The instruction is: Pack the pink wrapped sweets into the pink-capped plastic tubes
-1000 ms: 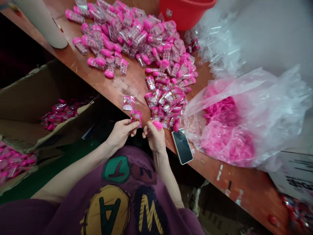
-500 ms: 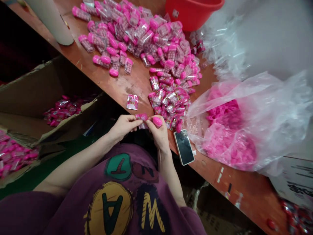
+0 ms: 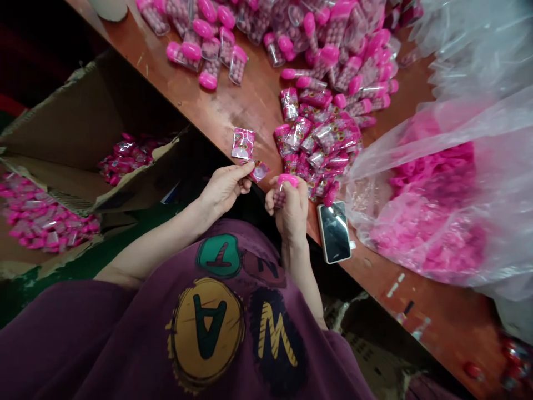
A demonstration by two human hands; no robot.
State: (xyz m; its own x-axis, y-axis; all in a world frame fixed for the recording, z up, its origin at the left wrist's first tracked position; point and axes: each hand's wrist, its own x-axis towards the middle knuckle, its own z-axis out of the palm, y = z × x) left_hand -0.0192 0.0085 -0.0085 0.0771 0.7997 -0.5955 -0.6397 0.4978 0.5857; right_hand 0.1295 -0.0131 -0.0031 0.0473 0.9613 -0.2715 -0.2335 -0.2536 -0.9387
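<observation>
Between thumb and fingers, my left hand (image 3: 227, 188) pinches a small pink printed sleeve (image 3: 260, 171) at the table's near edge. My right hand (image 3: 292, 208) is closed round a small clear candy bottle (image 3: 283, 191) with a pink cap and pale pink balls inside. The bottle is apart from the sleeve. Just beyond my left hand lies another flat printed sleeve (image 3: 243, 143) on the table. A pile of bottles in printed sleeves (image 3: 318, 139) is beside my right hand, with a heap of bare pink-capped bottles (image 3: 333, 55) behind it.
A phone (image 3: 335, 233) lies at the table edge, right of my right hand. Beyond it is a clear plastic bag (image 3: 433, 211) of pink caps. Left and below the table (image 3: 200, 100), an open cardboard box (image 3: 62, 139) holds wrapped bottles; more fill another box (image 3: 50, 216).
My hands have moved apart. The bottle is now upright in my right hand, and the sleeve stays in my left. The view has shifted closer to the table.
</observation>
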